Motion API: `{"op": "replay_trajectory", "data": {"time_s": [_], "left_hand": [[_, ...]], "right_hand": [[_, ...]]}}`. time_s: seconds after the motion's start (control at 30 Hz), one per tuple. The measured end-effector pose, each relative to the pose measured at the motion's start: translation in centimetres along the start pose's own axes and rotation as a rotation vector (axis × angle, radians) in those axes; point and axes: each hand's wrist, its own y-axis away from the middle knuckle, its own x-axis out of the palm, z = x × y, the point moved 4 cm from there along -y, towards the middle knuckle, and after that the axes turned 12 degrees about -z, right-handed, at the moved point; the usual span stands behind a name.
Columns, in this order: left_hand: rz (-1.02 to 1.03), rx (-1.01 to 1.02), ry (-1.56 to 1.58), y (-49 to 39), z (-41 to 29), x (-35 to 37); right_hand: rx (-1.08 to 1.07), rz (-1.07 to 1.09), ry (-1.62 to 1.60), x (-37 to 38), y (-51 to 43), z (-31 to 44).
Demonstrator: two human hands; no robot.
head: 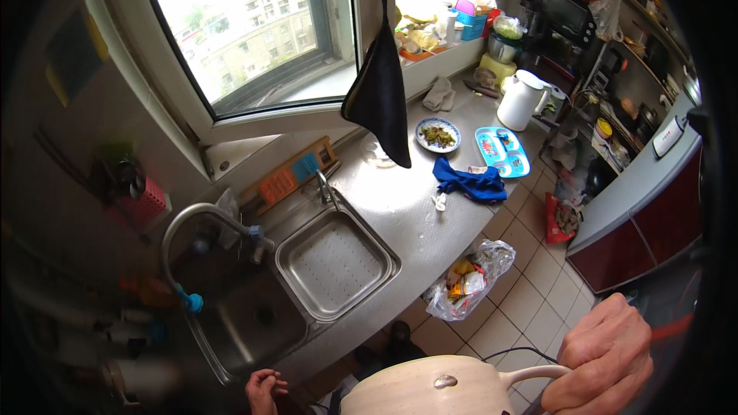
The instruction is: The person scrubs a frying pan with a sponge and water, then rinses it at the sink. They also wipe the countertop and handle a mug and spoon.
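Note:
My right hand is wrapped around the handle of a cream-coloured pot at the bottom of the view. A shiny oval spot shows on the pot's surface, and the lower part of the pot is cut off by the picture's edge. My left hand, loosely curled and holding nothing, is by the front edge of the steel sink. A curved faucet with blue fittings arches over that sink. Beside it, a perforated steel tray sits in the second basin.
On the steel counter are a plate of food, a blue cloth, a divided tray and a white jug. A black cloth hangs by the open window. A plastic bag stands below the counter's edge.

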Motion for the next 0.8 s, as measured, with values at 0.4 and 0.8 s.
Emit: {"op": "replay_trajectory", "data": {"time_s": [0.4, 0.8], "left_hand": [[0.132, -0.182, 0.102, 3.0, -5.5, 2.3], [0.163, -0.092, 0.046, 1.0, -4.2, 1.6]], "right_hand": [[-0.009, -0.024, 0.022, -0.8, 0.6, 0.6], [-0.039, -0.067, 0.081, -0.6, 1.3, 1.3]]}}
